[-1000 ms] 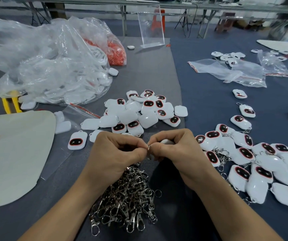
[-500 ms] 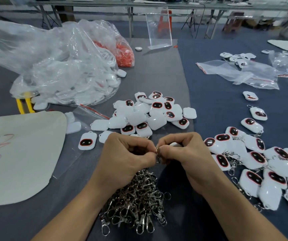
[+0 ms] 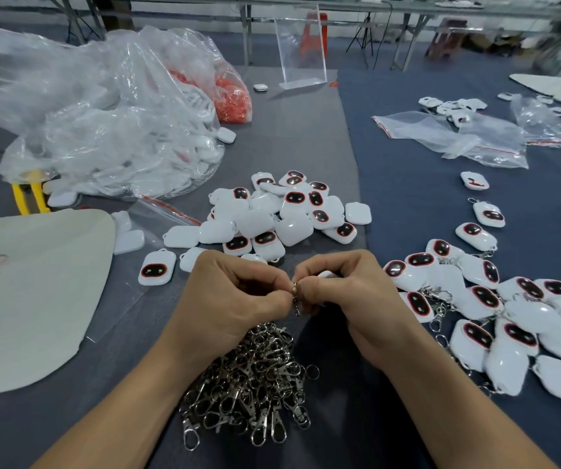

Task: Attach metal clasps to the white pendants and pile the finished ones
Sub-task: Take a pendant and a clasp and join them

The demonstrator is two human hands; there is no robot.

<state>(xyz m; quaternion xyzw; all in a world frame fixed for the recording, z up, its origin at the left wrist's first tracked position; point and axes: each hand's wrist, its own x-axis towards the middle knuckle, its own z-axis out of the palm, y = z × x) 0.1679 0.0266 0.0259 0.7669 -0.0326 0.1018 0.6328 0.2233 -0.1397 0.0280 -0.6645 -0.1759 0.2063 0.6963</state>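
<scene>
Both hands meet low in the middle of the view, knuckles up, fingers curled.

Left hand [image 3: 231, 299]: thumb and forefinger pinch a small metal clasp [image 3: 295, 294], which hangs down in the gap between the two hands.

Right hand [image 3: 350, 299]: fingers folded round a white pendant [image 3: 327, 274], only a sliver of its edge showing above the thumb. Its fingertips meet the clasp's top ring. Whether the ring is through the pendant's loop I cannot tell, since the fingers cover it.

Under the wrists: heap of loose clasps [image 3: 255, 377], silver, tangled, on dark cloth.

Just beyond the hands: pile of bare pendants [image 3: 282, 214], some face up with dark red-rimmed ovals, some face down.

To the right: finished pendants [image 3: 495, 313], clasps and rings showing among them, in a loose heap running to the right edge. A few lie singly farther back.

Left rear: large clear plastic bag [image 3: 103, 113] with white pieces inside, and a bag of orange bits [image 3: 235, 96] just behind it. Yellow handles [image 3: 30, 194] poke out beneath the big bag.

Near left: cream sheet [image 3: 29, 292] with red marks.

Back centre: clear acrylic stand [image 3: 302, 49], upright.

Right rear: flat zip bags [image 3: 458, 133] on blue cloth
</scene>
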